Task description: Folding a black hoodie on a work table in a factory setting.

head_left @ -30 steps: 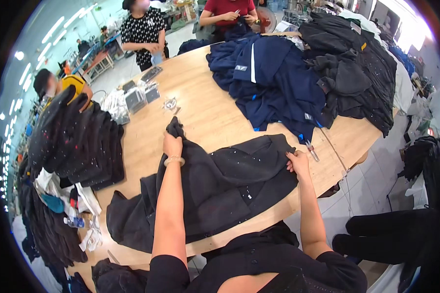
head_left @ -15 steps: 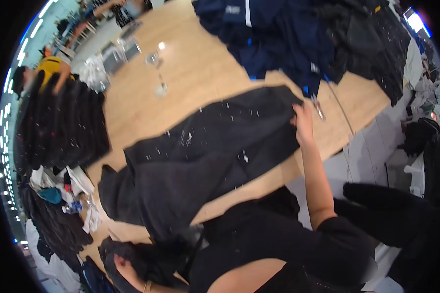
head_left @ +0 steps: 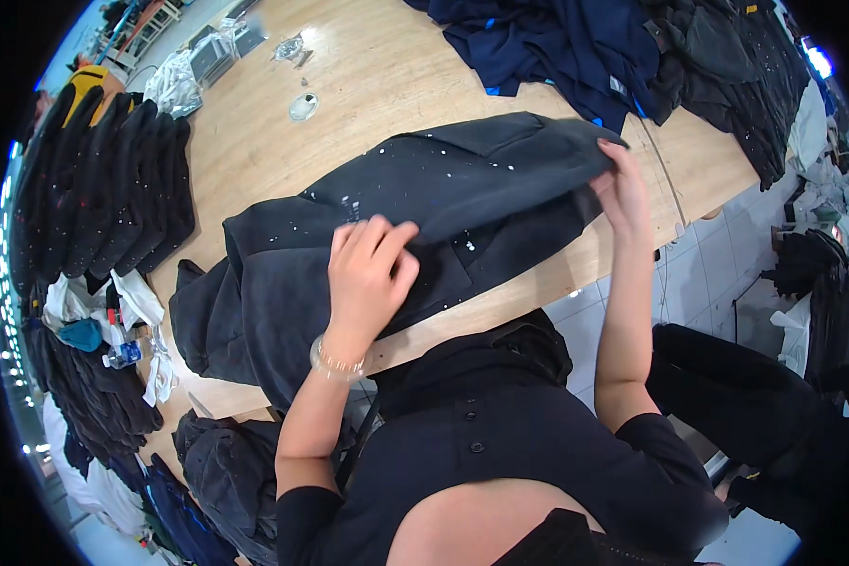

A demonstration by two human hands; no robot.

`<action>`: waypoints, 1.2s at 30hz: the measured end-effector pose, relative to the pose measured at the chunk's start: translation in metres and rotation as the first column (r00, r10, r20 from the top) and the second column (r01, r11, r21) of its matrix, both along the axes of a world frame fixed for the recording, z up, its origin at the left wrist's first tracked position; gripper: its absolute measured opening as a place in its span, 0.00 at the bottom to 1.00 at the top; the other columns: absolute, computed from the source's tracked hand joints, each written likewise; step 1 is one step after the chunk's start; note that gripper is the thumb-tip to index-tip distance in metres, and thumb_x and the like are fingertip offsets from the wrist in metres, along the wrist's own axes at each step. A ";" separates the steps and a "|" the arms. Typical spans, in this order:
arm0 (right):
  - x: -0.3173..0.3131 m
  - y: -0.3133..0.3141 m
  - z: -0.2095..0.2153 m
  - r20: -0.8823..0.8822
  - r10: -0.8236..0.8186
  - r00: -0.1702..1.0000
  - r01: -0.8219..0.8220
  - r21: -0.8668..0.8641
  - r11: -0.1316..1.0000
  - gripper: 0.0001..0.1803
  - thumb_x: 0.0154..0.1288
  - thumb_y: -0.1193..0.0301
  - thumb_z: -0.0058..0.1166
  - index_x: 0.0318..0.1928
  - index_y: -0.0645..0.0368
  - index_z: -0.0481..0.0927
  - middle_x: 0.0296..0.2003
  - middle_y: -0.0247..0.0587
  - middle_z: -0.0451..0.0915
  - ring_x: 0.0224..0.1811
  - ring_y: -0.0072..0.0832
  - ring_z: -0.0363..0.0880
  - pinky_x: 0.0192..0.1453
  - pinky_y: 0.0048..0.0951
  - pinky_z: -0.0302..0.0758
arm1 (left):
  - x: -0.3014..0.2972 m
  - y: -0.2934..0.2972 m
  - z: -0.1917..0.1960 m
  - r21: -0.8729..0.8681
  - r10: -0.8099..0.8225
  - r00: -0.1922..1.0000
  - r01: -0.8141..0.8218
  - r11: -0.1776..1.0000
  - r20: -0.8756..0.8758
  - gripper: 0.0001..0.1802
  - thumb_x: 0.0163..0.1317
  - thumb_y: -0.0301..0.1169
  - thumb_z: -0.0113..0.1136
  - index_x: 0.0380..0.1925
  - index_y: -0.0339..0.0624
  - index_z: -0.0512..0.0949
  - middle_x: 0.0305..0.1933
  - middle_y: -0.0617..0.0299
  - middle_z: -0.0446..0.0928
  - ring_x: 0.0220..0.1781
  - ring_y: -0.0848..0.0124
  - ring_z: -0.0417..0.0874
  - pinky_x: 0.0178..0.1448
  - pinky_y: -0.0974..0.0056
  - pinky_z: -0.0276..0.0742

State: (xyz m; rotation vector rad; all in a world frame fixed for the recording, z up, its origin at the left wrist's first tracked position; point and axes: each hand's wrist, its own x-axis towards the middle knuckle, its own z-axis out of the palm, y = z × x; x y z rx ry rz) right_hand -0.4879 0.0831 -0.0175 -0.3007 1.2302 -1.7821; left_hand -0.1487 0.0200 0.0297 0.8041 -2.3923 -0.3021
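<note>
A black garment (head_left: 302, 226) dotted with white flecks lies spread across the wooden table in front of me, one part folded over another. At its right end, my right hand (head_left: 621, 189) grips the edge between thumb and fingers, lifting it a little. Over the garment's middle is my left hand (head_left: 373, 269), with bent fingers set apart; nothing shows in them. Whether its fingertips press on the cloth is hard to tell.
Stacked dark garments (head_left: 104, 189) stand at the left, with white cloths and a plastic bottle (head_left: 123, 355) below them. Navy garments (head_left: 557, 47) and black garments (head_left: 726, 75) are heaped at the far right. Clear plastic packages (head_left: 174, 83) lie at the far left. A crumpled dark garment (head_left: 226, 462) sits at lower left.
My left hand has come up from the lower left to above the garment. My right hand still holds the right end, now slightly raised. The view has shifted.
</note>
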 end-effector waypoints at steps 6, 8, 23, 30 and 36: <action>-0.011 0.028 -0.062 0.042 -0.088 0.995 0.094 -0.139 0.986 0.05 0.58 0.82 0.48 0.32 0.58 0.71 0.35 0.40 0.78 0.41 0.28 0.77 0.54 0.29 0.73 | 0.000 0.045 -0.052 0.237 -0.117 0.991 0.100 0.966 0.058 0.19 0.46 0.22 0.56 0.42 0.43 0.79 0.26 0.61 0.65 0.26 0.66 0.71 0.34 0.63 0.72; -0.018 0.026 -0.064 0.025 -0.062 0.998 0.065 -0.143 0.988 0.06 0.58 0.83 0.48 0.30 0.57 0.69 0.34 0.38 0.77 0.40 0.26 0.76 0.53 0.28 0.73 | 0.002 0.047 -0.063 0.255 -0.104 0.994 0.092 0.963 0.036 0.20 0.46 0.22 0.56 0.44 0.44 0.79 0.26 0.62 0.64 0.26 0.67 0.71 0.33 0.63 0.72; 0.013 0.007 0.054 -1.000 0.007 -0.001 0.278 0.007 0.961 0.22 0.54 0.77 0.51 0.52 0.59 0.73 0.60 0.53 0.67 0.67 0.43 0.62 0.68 0.45 0.57 | 0.006 0.050 -0.074 0.257 -0.099 0.987 0.064 0.964 0.127 0.22 0.47 0.24 0.57 0.46 0.51 0.81 0.24 0.64 0.62 0.26 0.70 0.70 0.31 0.65 0.71; 0.059 -0.035 -0.051 -0.775 0.488 -0.401 0.362 0.355 0.862 0.28 0.66 0.54 0.47 0.66 0.40 0.65 0.68 0.36 0.59 0.72 0.42 0.52 0.67 0.66 0.45 | 0.031 0.031 -0.022 0.227 0.037 0.952 -0.110 0.968 0.303 0.21 0.49 0.37 0.65 0.45 0.47 0.77 0.41 0.62 0.70 0.48 0.67 0.71 0.56 0.55 0.62; 0.066 -0.043 -0.050 -0.770 0.518 -0.373 0.378 0.383 0.842 0.28 0.66 0.53 0.46 0.66 0.37 0.63 0.69 0.33 0.58 0.71 0.41 0.53 0.68 0.62 0.49 | 0.135 0.013 0.014 0.049 0.188 0.815 -0.256 0.966 0.549 0.08 0.51 0.28 0.61 0.31 0.46 0.74 0.32 0.63 0.70 0.44 0.67 0.76 0.69 0.45 0.51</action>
